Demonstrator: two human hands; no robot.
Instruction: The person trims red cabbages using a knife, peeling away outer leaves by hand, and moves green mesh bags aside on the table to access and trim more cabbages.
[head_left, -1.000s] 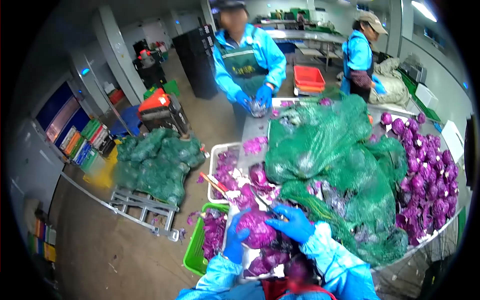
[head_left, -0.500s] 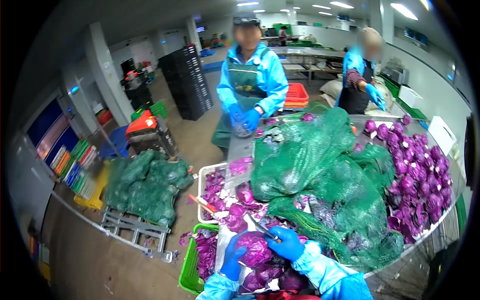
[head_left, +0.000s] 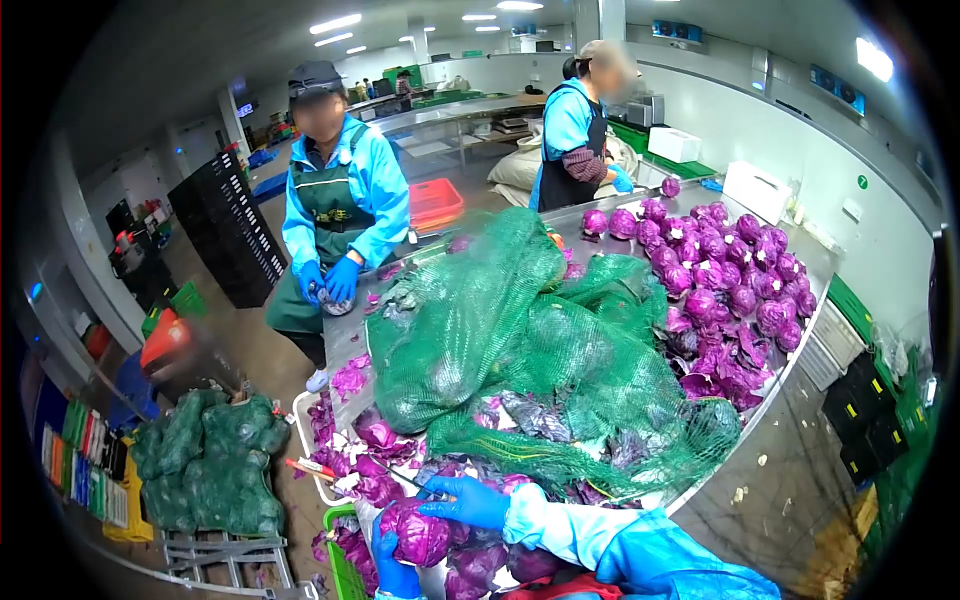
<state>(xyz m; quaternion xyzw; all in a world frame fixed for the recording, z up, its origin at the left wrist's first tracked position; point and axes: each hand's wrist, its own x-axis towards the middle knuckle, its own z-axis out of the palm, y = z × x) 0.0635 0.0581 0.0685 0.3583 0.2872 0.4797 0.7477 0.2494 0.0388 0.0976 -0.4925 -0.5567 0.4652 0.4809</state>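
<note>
Two gloved hands [head_left: 424,528] — one purple cabbage [head_left: 417,532], one knife [head_left: 402,476].

Free room and obstacles about the gray metal tabletop [head_left: 820,258]. Center: a high mound of green mesh sacks [head_left: 470,330] bars low travel from the right hand [head_left: 465,503] toward the upper part of the frame; passage lies above the mesh. Right: heaped round purple cabbages [head_left: 735,275] block the surface, leaving a narrow bare strip along the rim at upper right. Left: a narrow bare strip lies between the mesh and a blue-jacketed person [head_left: 350,200]. Bottom center: loose purple heads [head_left: 475,565] crowd the left hand [head_left: 393,562].
</note>
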